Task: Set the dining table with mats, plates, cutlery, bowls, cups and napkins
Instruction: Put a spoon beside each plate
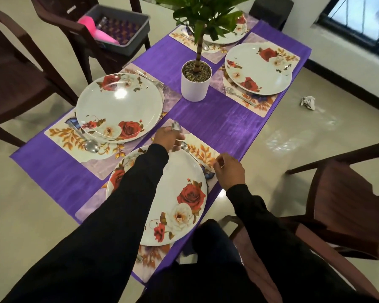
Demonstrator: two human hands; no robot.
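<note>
Step in hand looks like laying cutlery at the near setting, lower centre of frame. Left hand (167, 134) reaches across the near plate (162, 197) to the mat's (204, 149) far edge, fingers curled round something shiny and metal, likely cutlery; can't tell if fork or spoon. Right hand (229, 166) hovers just beside the plate's right rim, fingers loosely curled in a narrow pinch at the handle end of a spoon (192, 155) lying on the mat; contact unclear, looks close or touching.

To do it well, my read: set the piece flat on the mat beside the plate, parallel to the rim side, not under or on the plate; keep the sleeve off the plate face while reaching over; square the spoon with the mat edge.

Pose: left forearm runs diagonally from lower left over the plate, wrist bent down. Right arm comes from lower right, wrist raised, palm down.

Three other settings with plates and cutlery sit mid-left, upper right and top centre on the purple-covered table (223, 123). No bowls, cups or napkins on the table yet. Grey tub (127, 25) on a chair, upper left, holds pink items.
</note>
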